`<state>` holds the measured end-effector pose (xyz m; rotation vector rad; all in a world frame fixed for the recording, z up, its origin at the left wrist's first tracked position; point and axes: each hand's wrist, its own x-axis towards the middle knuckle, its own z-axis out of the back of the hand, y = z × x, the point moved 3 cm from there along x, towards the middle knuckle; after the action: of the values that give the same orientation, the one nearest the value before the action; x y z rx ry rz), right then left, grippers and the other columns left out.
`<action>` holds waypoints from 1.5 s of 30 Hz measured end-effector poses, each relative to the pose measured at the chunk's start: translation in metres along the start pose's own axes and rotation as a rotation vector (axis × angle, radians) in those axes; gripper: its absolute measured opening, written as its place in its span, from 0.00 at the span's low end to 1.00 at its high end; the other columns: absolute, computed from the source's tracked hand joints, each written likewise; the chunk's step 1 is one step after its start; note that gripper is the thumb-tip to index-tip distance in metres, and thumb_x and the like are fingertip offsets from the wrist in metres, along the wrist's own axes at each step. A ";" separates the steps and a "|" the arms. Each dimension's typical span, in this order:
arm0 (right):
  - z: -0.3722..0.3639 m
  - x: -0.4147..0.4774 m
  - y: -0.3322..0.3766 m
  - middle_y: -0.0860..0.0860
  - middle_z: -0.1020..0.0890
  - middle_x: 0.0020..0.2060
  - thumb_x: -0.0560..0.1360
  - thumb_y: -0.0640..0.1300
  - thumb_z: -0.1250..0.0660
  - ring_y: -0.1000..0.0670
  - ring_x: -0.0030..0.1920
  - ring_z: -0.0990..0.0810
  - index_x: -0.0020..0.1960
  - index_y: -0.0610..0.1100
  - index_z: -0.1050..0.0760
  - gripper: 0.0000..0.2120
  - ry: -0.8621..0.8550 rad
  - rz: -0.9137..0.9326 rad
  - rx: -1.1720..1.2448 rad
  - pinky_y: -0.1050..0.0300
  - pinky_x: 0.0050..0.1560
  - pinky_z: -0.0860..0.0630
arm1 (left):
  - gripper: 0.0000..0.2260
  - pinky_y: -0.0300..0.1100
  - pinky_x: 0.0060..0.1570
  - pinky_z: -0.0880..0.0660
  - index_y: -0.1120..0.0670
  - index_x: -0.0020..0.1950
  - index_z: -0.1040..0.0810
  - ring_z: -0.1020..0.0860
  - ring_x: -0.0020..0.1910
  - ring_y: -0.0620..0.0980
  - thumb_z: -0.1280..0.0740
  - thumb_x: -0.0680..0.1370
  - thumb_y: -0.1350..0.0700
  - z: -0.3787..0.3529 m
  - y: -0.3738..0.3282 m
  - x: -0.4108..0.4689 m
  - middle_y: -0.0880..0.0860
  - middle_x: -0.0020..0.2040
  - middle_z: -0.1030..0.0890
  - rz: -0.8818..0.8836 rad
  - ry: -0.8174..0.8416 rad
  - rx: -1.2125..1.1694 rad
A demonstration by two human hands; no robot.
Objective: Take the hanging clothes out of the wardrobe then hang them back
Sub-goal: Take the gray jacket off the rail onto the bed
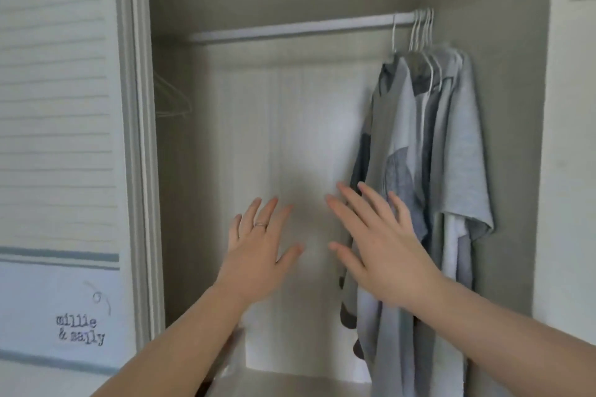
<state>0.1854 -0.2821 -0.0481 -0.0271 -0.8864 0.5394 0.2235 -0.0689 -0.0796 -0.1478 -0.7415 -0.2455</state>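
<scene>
Head view: both hands are raised with fingers straight and spread, and nothing is held. The left hand [261, 255], on which a ring [260, 225] is worn, is set before the pale back panel [283, 126]. The right hand [380, 245] is seen against the lower edge of the hanging clothes [451, 155]; contact cannot be told. The grey garments are bunched at the right end of the rail [290, 30] on white hangers [422, 29], their long axis vertical and hems pointing down. The rail is run crosswise inside the wardrobe [503, 42].
</scene>
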 end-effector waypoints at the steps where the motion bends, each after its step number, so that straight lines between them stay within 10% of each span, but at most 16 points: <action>1: 0.008 0.017 -0.009 0.52 0.41 0.78 0.79 0.62 0.51 0.44 0.77 0.44 0.78 0.51 0.42 0.30 -0.024 -0.008 -0.018 0.36 0.74 0.45 | 0.35 0.56 0.77 0.55 0.42 0.81 0.52 0.59 0.80 0.51 0.59 0.76 0.29 0.004 0.000 0.020 0.47 0.82 0.53 -0.015 -0.025 -0.007; 14: 0.084 0.173 -0.109 0.54 0.32 0.73 0.77 0.63 0.53 0.48 0.72 0.35 0.75 0.52 0.38 0.31 -0.225 -0.112 -0.268 0.44 0.69 0.39 | 0.30 0.50 0.77 0.56 0.40 0.80 0.53 0.58 0.80 0.47 0.48 0.81 0.34 0.000 -0.021 0.222 0.44 0.82 0.56 -0.097 -0.108 -0.251; 36: 0.063 0.282 -0.193 0.44 0.20 0.55 0.77 0.51 0.40 0.39 0.52 0.24 0.59 0.44 0.30 0.15 -0.023 -0.657 -0.387 0.47 0.53 0.24 | 0.48 0.54 0.75 0.40 0.45 0.81 0.47 0.41 0.78 0.54 0.45 0.66 0.23 -0.082 -0.097 0.414 0.49 0.81 0.43 -0.212 0.119 -1.108; 45: 0.043 0.308 -0.202 0.40 0.21 0.51 0.78 0.38 0.42 0.39 0.49 0.23 0.49 0.40 0.30 0.03 -0.007 -0.806 -0.458 0.55 0.43 0.31 | 0.39 0.45 0.76 0.45 0.51 0.82 0.49 0.42 0.79 0.50 0.38 0.78 0.35 -0.112 -0.126 0.430 0.51 0.81 0.43 -0.299 0.174 -1.310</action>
<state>0.3983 -0.3243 0.2526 -0.0785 -0.9274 -0.4192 0.5676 -0.2873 0.1387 -1.2431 -0.3233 -0.9974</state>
